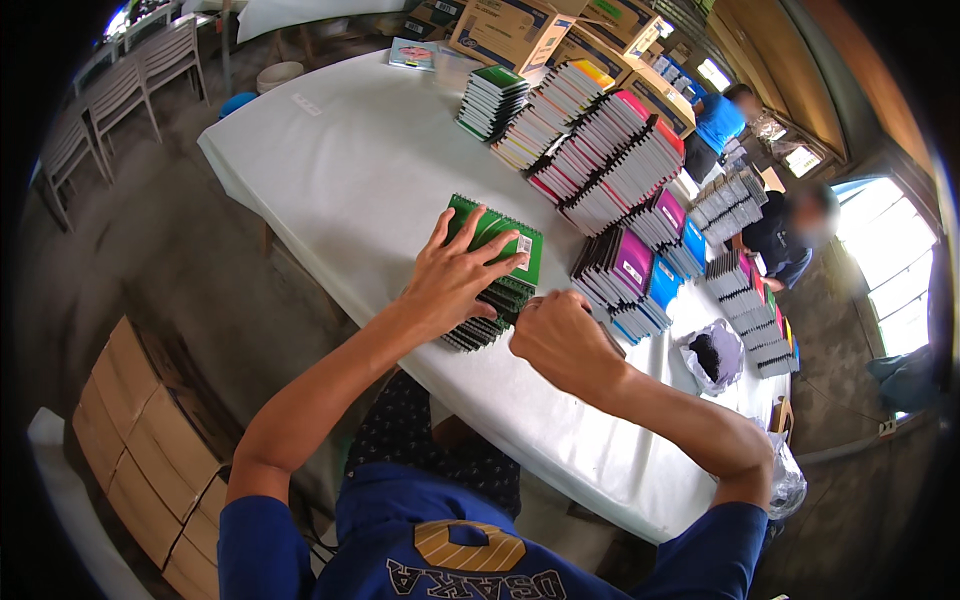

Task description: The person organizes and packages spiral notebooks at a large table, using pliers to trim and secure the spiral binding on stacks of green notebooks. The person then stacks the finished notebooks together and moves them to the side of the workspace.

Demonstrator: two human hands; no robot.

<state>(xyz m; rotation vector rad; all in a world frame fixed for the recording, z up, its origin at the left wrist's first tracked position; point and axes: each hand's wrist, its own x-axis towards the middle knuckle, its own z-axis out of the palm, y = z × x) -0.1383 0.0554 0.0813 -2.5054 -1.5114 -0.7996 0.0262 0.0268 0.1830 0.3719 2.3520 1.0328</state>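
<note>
A stack of green spiral-bound notebooks (530, 262) lies on the white-covered table in front of me, the top one with a white label on its cover. My left hand (452, 280) rests on that cover, fingers spread and thumb down by the near side of the pile. Close against the stack's right near corner is my right hand (570, 338), its fingers curled closed. What those fingers hold, if anything, is hidden. A thin dark edge shows beside the right wrist; I cannot tell what it belongs to.
Rows of stacked notebooks with purple covers (632, 262) and others stand to the right. A pile of green notebooks (497, 92) sits farther back, near cardboard boxes (515, 35). A plastic bag (730, 350) lies right. Two people work beyond. Brown cartons (140, 450) stand lower left.
</note>
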